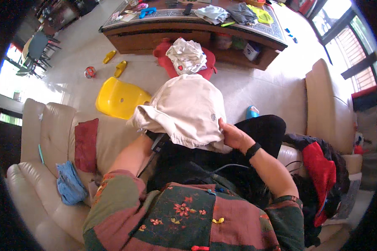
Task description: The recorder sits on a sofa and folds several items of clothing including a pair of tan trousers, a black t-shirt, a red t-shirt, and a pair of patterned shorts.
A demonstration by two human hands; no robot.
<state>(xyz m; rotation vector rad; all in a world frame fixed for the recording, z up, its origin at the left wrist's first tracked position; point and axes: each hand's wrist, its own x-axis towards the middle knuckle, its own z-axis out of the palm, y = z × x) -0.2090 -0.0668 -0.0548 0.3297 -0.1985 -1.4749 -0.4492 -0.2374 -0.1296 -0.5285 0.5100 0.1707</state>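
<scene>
A cream cloth garment (191,109) with a small dark emblem is spread over my lap, its ribbed or hemmed edge towards me. My right hand (237,135) pinches its right edge, thumb on top and the other fingers beneath. A black band circles that wrist. My left forearm runs under the garment's left side, where a bunched end (150,120) hangs over, so the left hand itself is hidden. Just past the garment, a heap of white clothing (187,56) with a red heart print rests on a red stool or seat (209,64).
A yellow plastic stool (121,97) stands at the left, with yellow slippers (120,69) and a ball (90,72) beyond. A wooden table (182,39) bears clothes. Beside me on the sofa (55,125) lie maroon cloth (86,146) and blue denim (69,183); red-and-black clothing (320,175) lies right.
</scene>
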